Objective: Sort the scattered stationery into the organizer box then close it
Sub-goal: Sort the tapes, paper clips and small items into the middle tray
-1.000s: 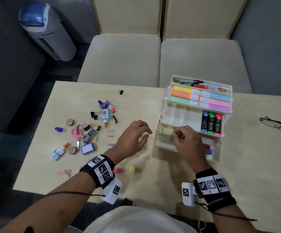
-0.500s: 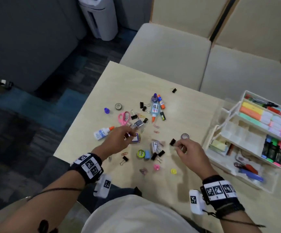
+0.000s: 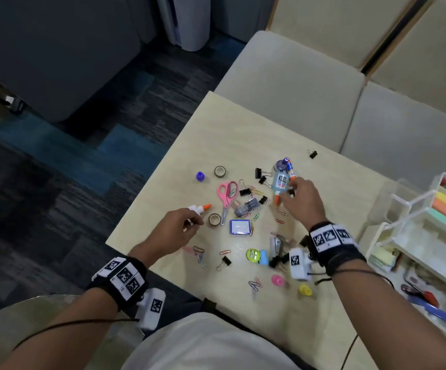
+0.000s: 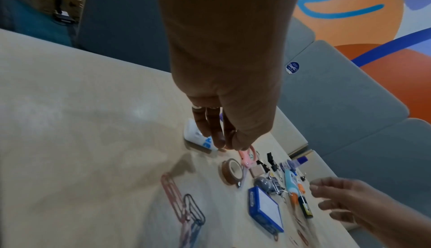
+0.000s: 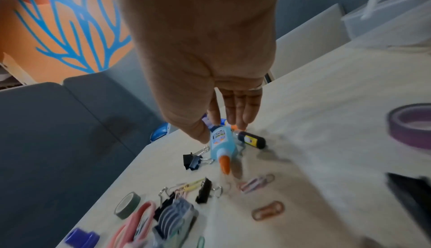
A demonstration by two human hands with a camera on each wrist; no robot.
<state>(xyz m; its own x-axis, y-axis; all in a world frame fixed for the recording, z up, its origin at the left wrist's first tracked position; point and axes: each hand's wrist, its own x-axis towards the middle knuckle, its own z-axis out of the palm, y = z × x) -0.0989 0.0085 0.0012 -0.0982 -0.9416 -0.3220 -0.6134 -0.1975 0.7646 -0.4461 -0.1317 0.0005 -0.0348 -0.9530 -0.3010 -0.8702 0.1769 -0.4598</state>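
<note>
Both hands have left the white tiered organizer box (image 3: 414,236) at the table's right and now reach into the scattered pile, so sorting continues with much left out. The left hand (image 3: 175,231) curls its fingertips onto the white glue bottle with orange cap (image 3: 199,208); the right hand (image 3: 303,200), fingers extended, closes on the blue glue bottle (image 5: 221,142), not yet gripping it

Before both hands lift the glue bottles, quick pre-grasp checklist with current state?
1. Left hand over white glue bottle: ok; fingers curled at it, firm grip cannot tell.
2. Right hand on blue glue bottle: ok; fingertips touching, not yet closed.
3. Binder clip clear of blue bottle: not ok, lies against it.
4. Organizer box open: ok.
5. Free compartment for bottles: cannot tell.
</note>
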